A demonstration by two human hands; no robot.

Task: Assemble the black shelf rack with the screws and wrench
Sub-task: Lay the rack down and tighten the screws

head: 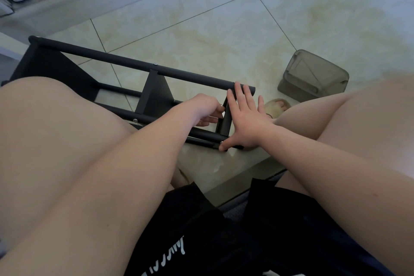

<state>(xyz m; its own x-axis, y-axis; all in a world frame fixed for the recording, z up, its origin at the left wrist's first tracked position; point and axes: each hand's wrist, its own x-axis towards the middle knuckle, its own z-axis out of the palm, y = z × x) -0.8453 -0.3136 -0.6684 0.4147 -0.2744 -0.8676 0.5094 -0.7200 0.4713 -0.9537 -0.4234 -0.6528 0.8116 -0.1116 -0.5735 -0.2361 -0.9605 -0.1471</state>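
Down on the tiled floor (224,18), the rack (134,65) lies on its side between the person's knees, long bars running from far left to near right. Off its right end sits a grey tub (313,76), apart from the work.

All the action is at the right-hand end panel (225,123). My read is that this is the step of fixing that panel to the bars, with a screw going in or being tightened from the inner side.

The right hand (246,119) lies flat against the outside of the panel. Its fingers (238,94) are straight and spread, tips up at the far bar (190,76). The thumb (224,147) is down on the end of the near bar (201,138). It's bracing, gripping nothing.

The left hand (206,110) reaches in on the panel's inner side, its fingers (212,116) curled close together. There's a small bright glint at them, but whether that's the wrench, a screw or nothing held at all, I can't tell.

A screw head (135,120) shows further left on the near bar, so that joint looks done.

The next move, I'd judge, calls for the right hand to keep the panel square while the left works in short turns in that tight gap.
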